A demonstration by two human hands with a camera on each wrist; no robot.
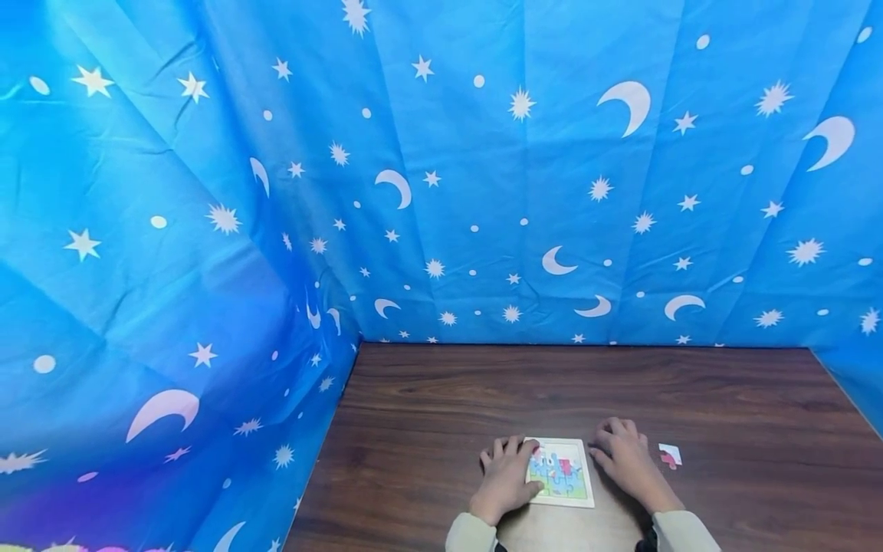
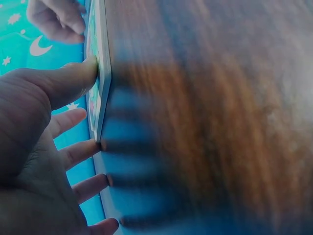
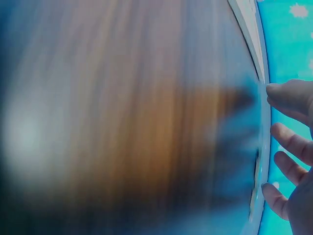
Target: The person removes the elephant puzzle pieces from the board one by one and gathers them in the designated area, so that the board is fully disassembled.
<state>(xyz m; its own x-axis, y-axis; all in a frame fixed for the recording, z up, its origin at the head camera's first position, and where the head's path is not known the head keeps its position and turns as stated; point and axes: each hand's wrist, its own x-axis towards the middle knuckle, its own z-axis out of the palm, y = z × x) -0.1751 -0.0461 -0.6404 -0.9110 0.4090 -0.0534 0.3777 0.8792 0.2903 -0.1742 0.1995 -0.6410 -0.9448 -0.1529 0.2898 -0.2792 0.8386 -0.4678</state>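
A small square jigsaw puzzle (image 1: 589,483) with a pale frame lies flat on the table. Blue, pink and green pieces fill its lower part, and a pale bare strip shows near the top. My left hand (image 1: 506,477) rests over its left side with fingers spread; in the left wrist view, the thumb (image 2: 73,81) touches the puzzle's face. Just right of the puzzle, my right hand (image 1: 626,462) is low over the table, fingers loosely bent. Nothing shows between its separated fingers in the right wrist view. Beyond it lies a loose white-and-pink jigsaw piece (image 1: 671,455), possibly more than one.
The dark wood-grain table (image 1: 428,399) extends behind and to both sides of the puzzle. A blue curtain (image 1: 483,192) with white moons and stars hangs along the table's back edge and left side.
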